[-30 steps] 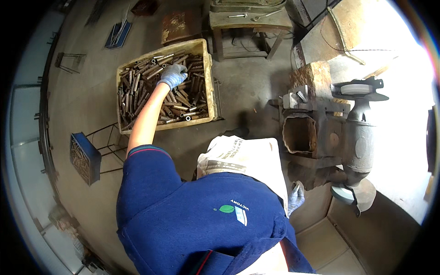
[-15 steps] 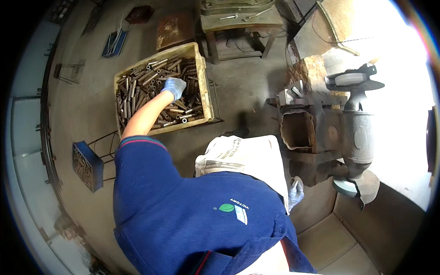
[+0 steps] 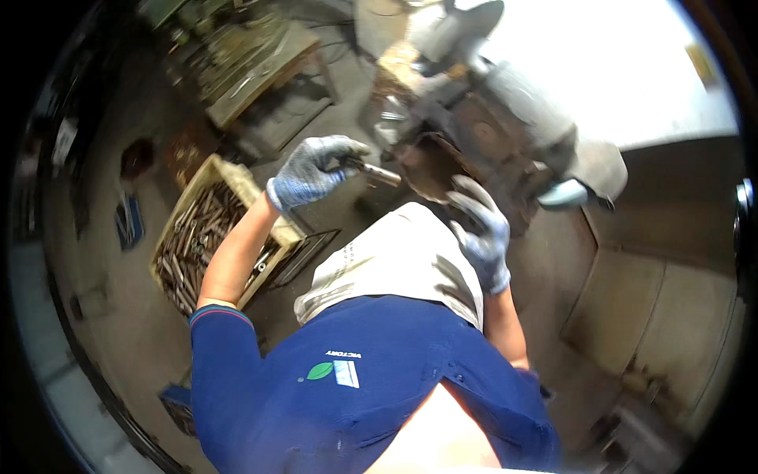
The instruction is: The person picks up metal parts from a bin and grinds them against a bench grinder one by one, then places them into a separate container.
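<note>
My left hand (image 3: 312,172), in a blue-grey knitted glove, grips a short metal tube (image 3: 379,173) by one end. The tube's other end points right, toward my right hand (image 3: 483,233). That hand wears a matching glove, and its fingers are spread apart with nothing in them. A gap separates the right fingertips from the tube. To the left, beyond my left forearm, stands a yellowish crate (image 3: 286,234) filled with many similar brown metal tubes (image 3: 193,237).
Ahead to the right is a bench grinder (image 3: 529,103) with a pale wheel (image 3: 564,194). A rusty, open-topped box (image 3: 433,167) sits beside it. A workbench (image 3: 264,79) stands at the far left, and a small blue bin (image 3: 129,221) lies past the crate.
My left hand has come out of the crate with a metal tube and moved right. My right hand has risen from my side to the front. The view has turned right.
</note>
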Action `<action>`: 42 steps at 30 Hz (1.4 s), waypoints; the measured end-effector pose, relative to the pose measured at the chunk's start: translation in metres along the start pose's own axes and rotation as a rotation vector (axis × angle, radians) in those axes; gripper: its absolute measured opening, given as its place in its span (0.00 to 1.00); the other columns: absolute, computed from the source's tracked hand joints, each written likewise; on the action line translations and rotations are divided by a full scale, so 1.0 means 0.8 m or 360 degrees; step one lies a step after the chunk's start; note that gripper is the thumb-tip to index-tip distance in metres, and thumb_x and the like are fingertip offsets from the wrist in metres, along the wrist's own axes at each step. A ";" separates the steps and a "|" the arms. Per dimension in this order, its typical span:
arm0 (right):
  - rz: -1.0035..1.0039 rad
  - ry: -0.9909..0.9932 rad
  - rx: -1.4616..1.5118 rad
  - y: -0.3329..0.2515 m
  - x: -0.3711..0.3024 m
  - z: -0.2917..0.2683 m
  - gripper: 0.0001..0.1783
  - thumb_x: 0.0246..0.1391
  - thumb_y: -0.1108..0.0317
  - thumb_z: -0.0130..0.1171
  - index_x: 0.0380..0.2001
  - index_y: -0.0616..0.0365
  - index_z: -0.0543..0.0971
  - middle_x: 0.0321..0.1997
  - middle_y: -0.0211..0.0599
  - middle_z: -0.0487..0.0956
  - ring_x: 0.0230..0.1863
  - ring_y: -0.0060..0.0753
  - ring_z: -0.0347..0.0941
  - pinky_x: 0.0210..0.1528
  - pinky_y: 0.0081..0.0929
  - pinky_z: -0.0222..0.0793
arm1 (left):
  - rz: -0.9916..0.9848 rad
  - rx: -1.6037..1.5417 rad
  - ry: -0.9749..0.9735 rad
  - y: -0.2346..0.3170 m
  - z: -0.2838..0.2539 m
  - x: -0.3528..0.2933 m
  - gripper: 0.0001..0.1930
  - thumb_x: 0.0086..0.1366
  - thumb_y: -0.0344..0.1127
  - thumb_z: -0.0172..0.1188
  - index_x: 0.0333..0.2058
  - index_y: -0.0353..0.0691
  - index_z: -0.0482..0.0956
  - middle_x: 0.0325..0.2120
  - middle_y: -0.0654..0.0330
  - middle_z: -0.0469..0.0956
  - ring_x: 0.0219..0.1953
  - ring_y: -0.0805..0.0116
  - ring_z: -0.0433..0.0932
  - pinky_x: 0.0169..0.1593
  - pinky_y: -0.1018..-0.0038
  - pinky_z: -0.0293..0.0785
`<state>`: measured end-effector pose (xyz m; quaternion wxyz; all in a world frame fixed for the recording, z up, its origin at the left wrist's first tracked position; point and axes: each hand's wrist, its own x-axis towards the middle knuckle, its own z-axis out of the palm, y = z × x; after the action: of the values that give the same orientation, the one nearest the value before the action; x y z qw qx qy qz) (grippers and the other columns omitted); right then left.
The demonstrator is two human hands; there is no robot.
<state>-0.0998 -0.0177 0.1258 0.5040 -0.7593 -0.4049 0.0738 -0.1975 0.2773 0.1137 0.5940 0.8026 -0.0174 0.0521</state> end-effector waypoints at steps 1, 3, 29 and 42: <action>0.0025 -0.0032 0.0077 -0.006 0.011 0.002 0.20 0.38 0.69 0.59 0.40 0.64 0.78 0.52 0.50 0.72 0.50 0.46 0.73 0.50 0.30 0.68 | 0.0068 -0.0035 -0.0172 0.016 0.018 0.020 0.16 0.55 0.22 0.62 0.43 0.33 0.76 0.36 0.60 0.78 0.39 0.75 0.76 0.44 0.78 0.73; 0.0062 -0.0137 0.0433 0.001 0.016 0.002 0.17 0.42 0.71 0.61 0.39 0.65 0.78 0.44 0.46 0.76 0.42 0.36 0.75 0.44 0.25 0.70 | -0.0012 -0.0327 -0.0310 0.017 0.052 0.054 0.15 0.56 0.24 0.62 0.44 0.32 0.76 0.36 0.61 0.77 0.39 0.75 0.76 0.44 0.78 0.73; 0.0424 0.0969 -0.0268 0.004 -0.102 0.006 0.14 0.36 0.73 0.68 0.31 0.64 0.79 0.40 0.43 0.74 0.42 0.38 0.74 0.46 0.30 0.70 | -0.0811 -0.1217 -0.1098 0.011 0.242 0.125 0.17 0.64 0.35 0.50 0.46 0.29 0.72 0.20 0.57 0.76 0.12 0.76 0.71 0.14 0.84 0.67; 0.0427 0.1191 0.0404 0.039 -0.111 0.011 0.07 0.52 0.77 0.54 0.33 0.67 0.80 0.41 0.38 0.74 0.43 0.29 0.70 0.45 0.22 0.67 | -0.0750 -0.0825 -0.0886 0.005 0.210 0.151 0.17 0.65 0.40 0.53 0.46 0.32 0.74 0.24 0.66 0.72 0.20 0.82 0.69 0.25 0.84 0.70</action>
<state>-0.1461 -0.0775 0.0691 0.6920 -0.7115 -0.0790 -0.0929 -0.0673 0.1201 0.0814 0.7439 0.5927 -0.0059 -0.3087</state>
